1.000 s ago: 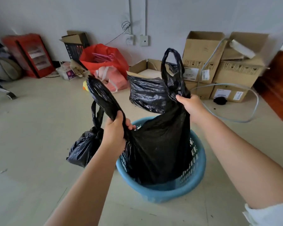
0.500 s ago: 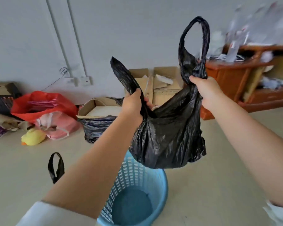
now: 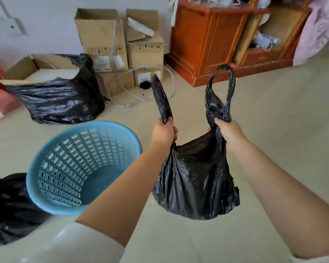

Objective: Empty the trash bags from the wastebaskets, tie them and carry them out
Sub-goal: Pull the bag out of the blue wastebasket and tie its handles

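Two hands have the black trash bag [image 3: 196, 179] up off the floor, hanging clear at three o'clock of the blue wastebasket [image 3: 84, 168]. Left hand [image 3: 164, 132], fingers wrapped tight round one handle; right hand [image 3: 229, 133], fingers closed on the other, its loop standing up. Basket sits empty on the floor. Another black bag [image 3: 61, 99] lies at twelve o'clock of it, by the cardboard boxes [image 3: 103, 35].

Open floor [image 3: 273, 130] right; blue wastebasket [image 3: 46, 186] blocks left.
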### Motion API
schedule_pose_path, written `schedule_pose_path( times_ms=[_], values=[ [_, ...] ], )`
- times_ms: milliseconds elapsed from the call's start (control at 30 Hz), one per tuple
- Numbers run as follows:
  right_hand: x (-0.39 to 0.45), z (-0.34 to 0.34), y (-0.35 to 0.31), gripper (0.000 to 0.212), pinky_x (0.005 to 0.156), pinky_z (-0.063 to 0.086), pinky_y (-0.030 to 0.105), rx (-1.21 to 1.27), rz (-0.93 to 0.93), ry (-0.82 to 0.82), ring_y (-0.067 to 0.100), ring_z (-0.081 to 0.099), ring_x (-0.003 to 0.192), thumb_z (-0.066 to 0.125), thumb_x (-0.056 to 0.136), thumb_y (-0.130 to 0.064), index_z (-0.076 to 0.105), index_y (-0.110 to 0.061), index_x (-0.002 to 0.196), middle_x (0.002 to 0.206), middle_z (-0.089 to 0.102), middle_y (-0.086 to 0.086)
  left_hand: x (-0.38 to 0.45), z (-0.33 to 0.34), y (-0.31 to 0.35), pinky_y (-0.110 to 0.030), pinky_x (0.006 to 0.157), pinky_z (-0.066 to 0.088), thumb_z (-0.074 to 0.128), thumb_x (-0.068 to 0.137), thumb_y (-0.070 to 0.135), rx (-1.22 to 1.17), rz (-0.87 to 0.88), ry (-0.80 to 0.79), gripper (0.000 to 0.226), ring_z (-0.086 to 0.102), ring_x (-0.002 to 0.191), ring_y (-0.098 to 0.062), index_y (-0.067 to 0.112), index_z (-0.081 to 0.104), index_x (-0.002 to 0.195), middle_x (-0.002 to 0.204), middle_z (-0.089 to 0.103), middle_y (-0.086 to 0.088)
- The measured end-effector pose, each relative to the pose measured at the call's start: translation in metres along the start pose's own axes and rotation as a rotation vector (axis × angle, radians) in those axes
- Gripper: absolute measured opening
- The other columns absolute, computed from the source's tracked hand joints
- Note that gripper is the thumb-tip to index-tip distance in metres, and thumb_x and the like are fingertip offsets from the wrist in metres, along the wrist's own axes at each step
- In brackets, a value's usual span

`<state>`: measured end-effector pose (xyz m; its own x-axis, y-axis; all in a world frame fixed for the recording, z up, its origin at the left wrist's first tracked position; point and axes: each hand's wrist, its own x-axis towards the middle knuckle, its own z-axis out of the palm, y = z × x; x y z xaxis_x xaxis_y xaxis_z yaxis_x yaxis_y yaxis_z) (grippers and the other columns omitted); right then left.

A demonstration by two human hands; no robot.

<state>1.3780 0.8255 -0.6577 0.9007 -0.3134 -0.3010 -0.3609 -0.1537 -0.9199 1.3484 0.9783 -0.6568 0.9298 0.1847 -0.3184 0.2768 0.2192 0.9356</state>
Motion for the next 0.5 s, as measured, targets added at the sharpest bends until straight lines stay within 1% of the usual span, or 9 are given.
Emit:
schedule_pose_path(
  times_ms=[100,167,200,267,333,367,433,467,500],
  values=[
    [0.012,-0.002,0.06,0.017,0.071,0.041,0.031,-0.039,0.102,-0.123,0.025,0.055,0.076,0.052,0.091,-0.02,0.054,-0.006,0.101,0.083,0.058,0.007,0.003,-0.004,-0.055,-0.025,0.053,0.032,0.036,0.1,0.015,0.022,-0.081,0.026,0.017,0.033,0.05,-0.014,0.016,0.041,0.083,0.059,0.036,-0.002],
    [0.018,-0.006,0.09,0.02,0.079,0.04,0.032,-0.051,0.123,-0.203,0.023,0.052,0.089,0.058,0.088,-0.023,0.054,-0.014,0.107,0.095,0.056,0.004,0.006,-0.01,-0.082,-0.03,0.063,0.039,0.046,0.096,0.019,-0.001,-0.075,0.064,0.012,0.04,0.056,-0.016,0.015,0.04,0.086,0.063,0.039,-0.002],
    [0.023,-0.008,0.101,0.028,0.083,0.039,0.032,-0.046,0.126,-0.243,0.022,0.052,0.096,0.06,0.087,-0.023,0.055,-0.015,0.112,0.1,0.056,0.003,0.006,-0.013,-0.092,-0.034,0.073,0.043,0.053,0.093,0.02,0.01,-0.057,0.07,0.016,0.046,0.064,-0.016,0.013,0.04,0.099,0.069,0.043,0.0],
    [0.033,-0.011,0.114,0.033,0.085,0.039,0.032,-0.026,0.139,-0.308,0.022,0.053,0.1,0.064,0.084,-0.021,0.056,-0.013,0.115,0.103,0.058,0.003,0.008,-0.021,-0.112,-0.035,0.093,0.042,0.061,0.088,0.015,0.025,-0.043,0.031,0.054,0.051,0.093,-0.016,0.014,0.03,0.132,0.091,0.05,0.006],
    [0.04,-0.013,0.116,0.024,0.085,0.039,0.031,-0.033,0.131,-0.355,0.021,0.055,0.095,0.065,0.083,-0.015,0.057,-0.014,0.106,0.093,0.062,0.001,0.005,-0.027,-0.129,-0.03,0.101,0.037,0.065,0.085,0.012,0.128,-0.055,-0.027,0.073,0.048,0.115,-0.016,0.015,0.023,0.144,0.116,0.051,0.006],
    [0.043,-0.012,0.114,0.018,0.085,0.039,0.031,-0.03,0.123,-0.371,0.021,0.056,0.091,0.065,0.082,-0.012,0.058,-0.013,0.099,0.084,0.065,-0.002,0.004,-0.03,-0.134,-0.029,0.102,0.037,0.066,0.084,0.014,0.227,-0.061,-0.062,0.063,0.05,0.118,-0.018,0.012,0.035,0.138,0.12,0.055,0.002],
    [0.048,-0.011,0.114,0.002,0.083,0.043,0.032,0.032,0.103,-0.404,0.02,0.059,0.081,0.062,0.084,-0.01,0.062,-0.012,0.083,0.065,0.069,-0.007,0.003,-0.027,-0.137,-0.028,0.091,0.042,0.062,0.087,0.014,0.306,-0.051,-0.047,0.022,0.058,0.104,-0.021,0.009,0.058,0.108,0.095,0.064,0.001],
    [0.051,-0.01,0.115,0.008,0.079,0.048,0.031,0.102,0.102,-0.441,0.019,0.061,0.079,0.058,0.087,-0.011,0.062,-0.011,0.08,0.065,0.07,-0.006,0.003,-0.024,-0.134,-0.029,0.086,0.045,0.058,0.09,0.014,0.237,-0.043,-0.017,0.006,0.059,0.093,-0.021,0.011,0.062,0.095,0.084,0.063,0.003],
    [0.051,-0.008,0.115,0.015,0.074,0.054,0.028,0.198,0.122,-0.494,0.019,0.063,0.079,0.053,0.09,-0.015,0.062,-0.01,0.08,0.07,0.07,-0.002,0.002,-0.02,-0.13,-0.031,0.083,0.046,0.054,0.092,0.013,0.105,-0.04,0.006,0.01,0.058,0.083,-0.021,0.013,0.063,0.086,0.078,0.061,0.003]
  ],
)
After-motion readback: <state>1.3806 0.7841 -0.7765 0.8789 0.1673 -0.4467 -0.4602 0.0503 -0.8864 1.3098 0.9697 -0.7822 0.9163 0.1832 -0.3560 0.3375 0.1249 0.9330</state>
